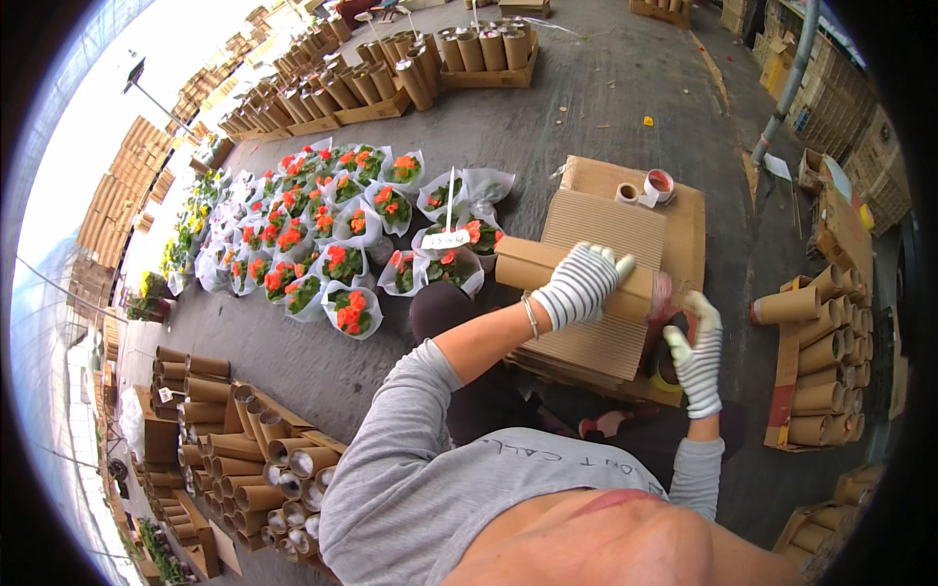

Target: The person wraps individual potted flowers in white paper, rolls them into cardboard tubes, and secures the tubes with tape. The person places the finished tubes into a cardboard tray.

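Observation:
A brown cardboard tube (524, 265) lies across a sheet of corrugated cardboard (604, 220) in front of me. My left hand (586, 284), in a striped white glove, grips the tube from above near its middle. Clear and reddish tape (662, 291) shows at the tube's right end. Beside that end is my right hand (698, 355), gloved alike, with its thumb and fingers curved apart. A dark, reddish shape lies behind its thumb; whether the hand holds it is unclear. Two tape rolls, one brown (626, 193) and one red and white (659, 186), sit on the cardboard box (678, 227) beyond.
Red-flowered potted plants in clear sleeves (352, 311) stand on the floor at left, with a white label on a stick (445, 239) among them. Cardboard tubes are stacked at lower left (249, 494), at right (817, 395) and farther off (484, 51). A metal pole (788, 88) rises at upper right.

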A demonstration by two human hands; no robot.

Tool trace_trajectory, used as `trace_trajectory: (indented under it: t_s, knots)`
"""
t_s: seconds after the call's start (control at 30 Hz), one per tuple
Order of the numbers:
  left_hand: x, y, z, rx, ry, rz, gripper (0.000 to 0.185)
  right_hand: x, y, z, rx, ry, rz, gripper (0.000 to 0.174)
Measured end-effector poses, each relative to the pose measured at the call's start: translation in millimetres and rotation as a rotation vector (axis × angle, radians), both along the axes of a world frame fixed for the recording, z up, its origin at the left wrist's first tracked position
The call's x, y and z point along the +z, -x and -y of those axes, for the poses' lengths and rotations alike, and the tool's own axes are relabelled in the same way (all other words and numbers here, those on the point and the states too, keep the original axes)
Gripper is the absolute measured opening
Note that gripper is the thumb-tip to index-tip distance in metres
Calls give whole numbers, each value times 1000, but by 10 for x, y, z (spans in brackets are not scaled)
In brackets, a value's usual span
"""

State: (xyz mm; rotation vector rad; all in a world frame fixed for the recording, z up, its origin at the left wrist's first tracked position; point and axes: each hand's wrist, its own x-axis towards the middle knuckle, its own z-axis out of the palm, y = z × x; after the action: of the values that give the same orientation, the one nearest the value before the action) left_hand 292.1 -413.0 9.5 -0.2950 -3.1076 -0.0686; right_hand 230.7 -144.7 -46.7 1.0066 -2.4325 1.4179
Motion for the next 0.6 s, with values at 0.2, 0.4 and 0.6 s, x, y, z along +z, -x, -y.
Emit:
trace_trajectory:
  t_s: [0.2,0.4,0.6]
  knots:
    - [-104,131,157,101,-59,51,85,-698,-361,-187,-90,-1026,87,79]
    - [-183,103,119,87,-19,30,93,-1372,-415,-237,-363,-764,145,63]
    - [-175,125,147,56,-5,41,97,-855,-140,-225,-296,-842,270,55]
